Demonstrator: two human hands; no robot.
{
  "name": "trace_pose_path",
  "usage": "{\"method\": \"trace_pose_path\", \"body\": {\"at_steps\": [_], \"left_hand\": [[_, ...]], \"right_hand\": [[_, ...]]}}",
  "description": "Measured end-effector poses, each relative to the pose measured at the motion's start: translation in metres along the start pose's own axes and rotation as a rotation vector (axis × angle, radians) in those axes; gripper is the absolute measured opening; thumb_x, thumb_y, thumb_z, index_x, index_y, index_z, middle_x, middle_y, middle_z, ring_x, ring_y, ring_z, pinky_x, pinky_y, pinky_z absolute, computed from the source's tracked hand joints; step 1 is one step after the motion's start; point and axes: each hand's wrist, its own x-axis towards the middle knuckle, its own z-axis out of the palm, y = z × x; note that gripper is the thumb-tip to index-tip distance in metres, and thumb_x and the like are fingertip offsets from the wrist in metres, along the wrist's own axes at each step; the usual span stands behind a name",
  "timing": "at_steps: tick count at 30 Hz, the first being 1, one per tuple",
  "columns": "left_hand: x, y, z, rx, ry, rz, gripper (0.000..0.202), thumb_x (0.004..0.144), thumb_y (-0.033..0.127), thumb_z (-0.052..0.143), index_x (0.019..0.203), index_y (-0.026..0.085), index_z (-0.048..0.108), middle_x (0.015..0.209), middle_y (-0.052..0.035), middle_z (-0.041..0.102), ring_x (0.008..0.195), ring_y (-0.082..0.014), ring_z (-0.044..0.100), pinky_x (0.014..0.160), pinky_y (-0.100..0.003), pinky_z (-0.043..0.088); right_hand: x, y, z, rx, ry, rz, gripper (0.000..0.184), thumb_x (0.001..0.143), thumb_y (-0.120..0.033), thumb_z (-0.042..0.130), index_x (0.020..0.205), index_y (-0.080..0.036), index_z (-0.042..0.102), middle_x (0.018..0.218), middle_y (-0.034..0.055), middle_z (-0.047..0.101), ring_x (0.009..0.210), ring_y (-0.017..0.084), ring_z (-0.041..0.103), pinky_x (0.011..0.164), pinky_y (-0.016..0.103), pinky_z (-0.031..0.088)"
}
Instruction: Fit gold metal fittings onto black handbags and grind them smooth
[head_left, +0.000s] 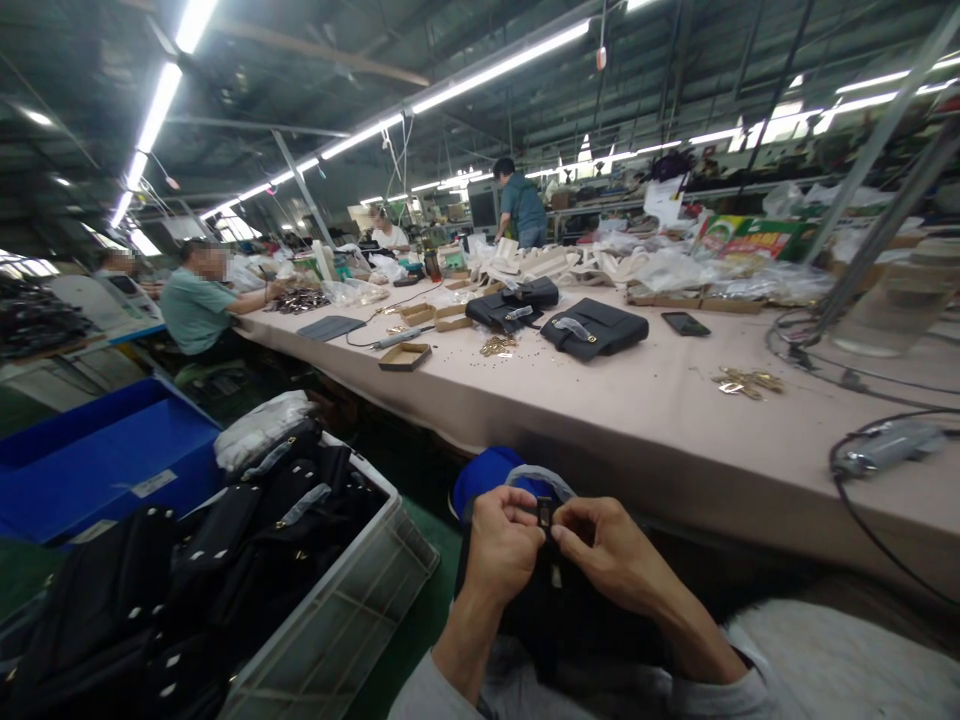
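Note:
A black bag (577,625) lies on my lap, its handle (546,478) wrapped in clear plastic. A short dark strap (544,510) with gold-coloured metal on it stands up between my hands. My left hand (501,545) is closed, thumb and fingers pinching the strap from the left. From the right, my right hand (611,550) pinches at the same strap with thumb and forefinger. Just below the fingertips shows a small gold metal piece (556,575) on the bag's front. My fingers partly cover the strap, so its exact fastening is hidden.
A grey crate (330,600) full of black bags stands at my left, beside a blue bin (112,450). On the cloth-covered table (675,400) are black bags (596,328), gold hardware (746,383), a phone (685,323) and a corded tool (889,450). Several people work farther off.

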Motion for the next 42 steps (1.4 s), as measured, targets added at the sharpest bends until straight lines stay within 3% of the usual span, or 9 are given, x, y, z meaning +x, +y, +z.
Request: {"method": "trace_pose_path", "body": {"at_steps": [8,14,17,21,26,33,37,42], "left_hand": [[0.005,-0.002,0.003,0.006,0.013,-0.006,0.036,0.053,0.007,0.067,0.089,0.013,0.067,0.064,-0.0032,0.073,0.054,-0.0165,0.065,0.051,-0.023,0.047],[0.01,-0.003,0.008,-0.097,0.019,-0.052,0.024,0.052,0.002,0.063,0.074,0.011,0.069,0.06,-0.002,0.071,0.053,-0.0137,0.064,0.051,-0.021,0.047],[0.013,-0.011,0.008,-0.123,0.028,-0.07,0.022,0.052,0.002,0.067,0.072,0.012,0.069,0.057,-0.0013,0.07,0.049,-0.0123,0.061,0.049,-0.021,0.044],[0.017,-0.023,0.007,-0.146,0.011,-0.081,0.027,0.052,0.004,0.071,0.077,0.013,0.069,0.059,-0.0013,0.071,0.05,-0.0121,0.06,0.05,-0.02,0.043],[0.018,-0.029,0.008,-0.144,-0.01,-0.068,0.024,0.052,0.005,0.071,0.075,0.013,0.069,0.059,-0.0011,0.069,0.052,-0.0117,0.059,0.052,-0.021,0.043],[0.018,-0.028,0.01,-0.055,-0.036,0.048,0.009,0.07,0.017,0.073,0.076,0.011,0.075,0.066,-0.0033,0.07,0.06,-0.0128,0.059,0.058,-0.023,0.042],[0.015,-0.021,0.012,0.072,-0.016,0.123,0.022,0.083,0.031,0.069,0.072,0.012,0.074,0.063,-0.0027,0.068,0.059,-0.0138,0.056,0.058,-0.025,0.041],[0.009,-0.012,0.015,0.198,-0.03,0.228,0.022,0.089,0.028,0.062,0.072,0.015,0.07,0.064,-0.0007,0.065,0.06,-0.014,0.054,0.058,-0.025,0.038]], "right_hand": [[0.006,0.002,0.008,-0.024,0.05,0.044,0.015,0.08,-0.027,0.058,0.068,-0.018,0.06,0.061,-0.0013,0.057,0.059,0.014,0.049,0.056,0.027,0.033],[0.014,0.012,0.02,-0.013,0.106,0.065,0.013,0.075,-0.024,0.059,0.065,-0.019,0.055,0.058,-0.003,0.051,0.057,0.013,0.046,0.055,0.026,0.033],[0.018,0.021,0.02,0.027,0.087,0.057,0.019,0.08,-0.03,0.064,0.066,-0.017,0.059,0.062,-0.0016,0.056,0.06,0.014,0.049,0.057,0.026,0.035],[0.019,0.034,0.015,0.182,-0.008,0.053,0.04,0.094,-0.048,0.061,0.071,-0.015,0.065,0.065,0.0007,0.059,0.062,0.014,0.048,0.057,0.026,0.035],[0.021,0.043,0.016,0.225,0.002,0.036,0.036,0.096,-0.044,0.06,0.079,-0.014,0.068,0.069,0.0004,0.059,0.064,0.014,0.048,0.058,0.026,0.036],[0.021,0.042,0.016,0.248,0.026,0.055,0.037,0.097,-0.044,0.059,0.076,-0.015,0.068,0.065,0.0005,0.059,0.057,0.013,0.048,0.053,0.025,0.034],[0.018,0.04,0.015,0.211,0.052,0.022,0.037,0.097,-0.042,0.058,0.075,-0.014,0.071,0.064,0.0001,0.057,0.058,0.013,0.047,0.054,0.026,0.033],[0.016,0.042,0.017,0.167,0.096,-0.001,0.038,0.095,-0.039,0.055,0.071,-0.014,0.069,0.063,-0.0009,0.053,0.059,0.013,0.044,0.056,0.027,0.032]]}}
